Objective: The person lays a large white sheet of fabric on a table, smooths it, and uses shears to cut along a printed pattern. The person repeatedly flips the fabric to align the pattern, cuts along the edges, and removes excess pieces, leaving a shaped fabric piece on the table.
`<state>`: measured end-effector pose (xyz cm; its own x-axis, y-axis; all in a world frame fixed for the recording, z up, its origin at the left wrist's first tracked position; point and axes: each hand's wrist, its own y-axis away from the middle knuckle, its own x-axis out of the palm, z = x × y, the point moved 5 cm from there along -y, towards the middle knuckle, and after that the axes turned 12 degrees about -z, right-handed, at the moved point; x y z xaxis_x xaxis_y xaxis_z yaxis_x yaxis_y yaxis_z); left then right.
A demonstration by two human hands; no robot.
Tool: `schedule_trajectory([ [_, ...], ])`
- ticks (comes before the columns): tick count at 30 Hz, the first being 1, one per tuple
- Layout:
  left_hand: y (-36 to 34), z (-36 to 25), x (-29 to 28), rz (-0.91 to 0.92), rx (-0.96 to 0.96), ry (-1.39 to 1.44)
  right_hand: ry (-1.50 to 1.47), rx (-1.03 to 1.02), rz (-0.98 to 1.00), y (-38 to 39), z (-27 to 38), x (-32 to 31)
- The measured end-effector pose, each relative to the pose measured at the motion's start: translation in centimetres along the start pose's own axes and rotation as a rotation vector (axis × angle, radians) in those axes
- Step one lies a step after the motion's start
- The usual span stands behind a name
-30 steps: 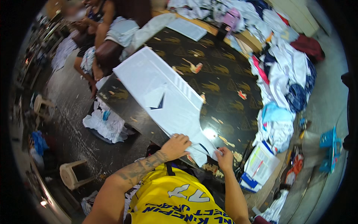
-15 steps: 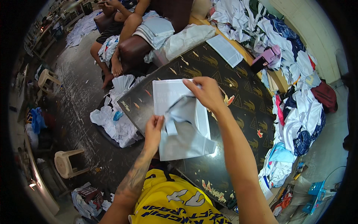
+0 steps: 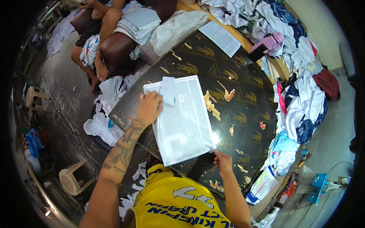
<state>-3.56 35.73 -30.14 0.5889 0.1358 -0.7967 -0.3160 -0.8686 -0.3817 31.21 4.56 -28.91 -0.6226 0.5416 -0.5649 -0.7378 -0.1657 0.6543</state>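
On a dark patterned bench (image 3: 243,114), seen from the head camera, a folded white garment (image 3: 184,121) lies flat near the front edge. A person's left hand (image 3: 149,108) presses open-palmed on its upper left, fingers spread, while the right hand (image 3: 223,162) pinches its lower right corner. Heaps of clothing (image 3: 300,102) crowd the bench's right side; another person sits on a brown sofa (image 3: 118,47) beyond.

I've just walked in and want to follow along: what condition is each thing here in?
White garment: folded flat on the table.
Left hand: pressing on the garment's upper left.
Right hand: at the garment's lower right corner.
Dark table: surface chipped and peeling.
Clothes pile: loose, unfolded.
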Motion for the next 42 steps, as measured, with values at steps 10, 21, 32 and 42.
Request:
schedule_trajectory([
  [10, 17.9, -15.3, -6.0, 0.367, 0.053, 0.223, -0.22, -0.131, 0.077, 0.9, -2.1, 2.4],
  [21, 6.1, -9.2, -8.8, -0.161, -0.447, 0.332, -0.093, -0.762, 0.274, 3.2, 15.0, 3.3],
  [32, -0.5, -2.6, 0.2, -0.092, -0.124, -0.005, 0.058, -0.847, -0.105, -3.7, 19.1, 10.6],
  [42, -5.1, -3.4, 3.3, 0.097, -0.525, 0.174, 0.175, -0.863, -0.346, -1.6, 21.8, 15.3],
])
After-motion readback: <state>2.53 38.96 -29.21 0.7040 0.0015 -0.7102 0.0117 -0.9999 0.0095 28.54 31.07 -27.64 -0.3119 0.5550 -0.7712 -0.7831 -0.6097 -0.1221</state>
